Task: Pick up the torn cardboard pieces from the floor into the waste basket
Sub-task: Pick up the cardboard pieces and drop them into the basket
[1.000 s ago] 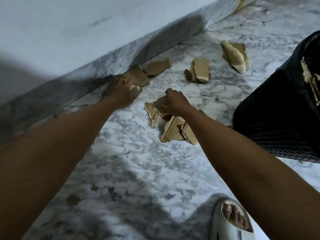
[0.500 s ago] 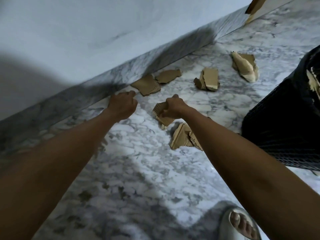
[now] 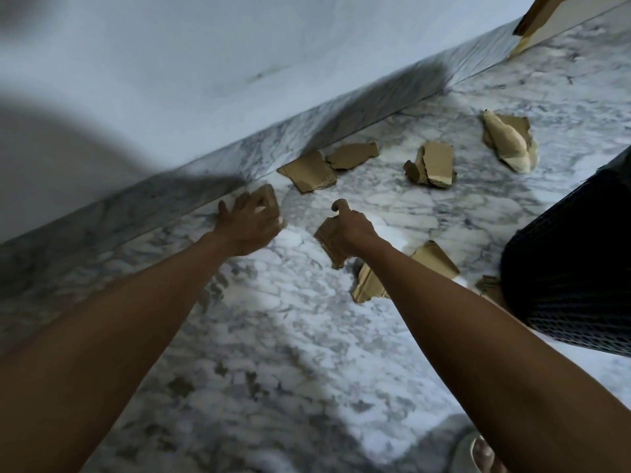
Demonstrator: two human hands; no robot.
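White-and-grey marble floor meets a matching marble skirting below a pale wall, with torn brown cardboard scattered along the join. At centre left, the person's left hand reaches down beside the skirting, fingers curled over a small brown cardboard scrap that shows just past the knuckles. Just to its right, the right hand grips a ragged brown corrugated cardboard piece, the forefinger hooked upward and the scrap hanging below the fist, seemingly clear of the floor. Near the right forearm, a folded tan cardboard piece lies flat, partly hidden by the arm. Farther off, two flat brown cardboard pieces rest against the skirting, touching each other; right of them sits a curled brown cardboard piece, and farther right a crumpled brown-and-cream cardboard piece. At the right edge stands the black mesh waste basket, another brown cardboard fragment lying against its base. Bottom right, toes in a pale sandal enter the picture.
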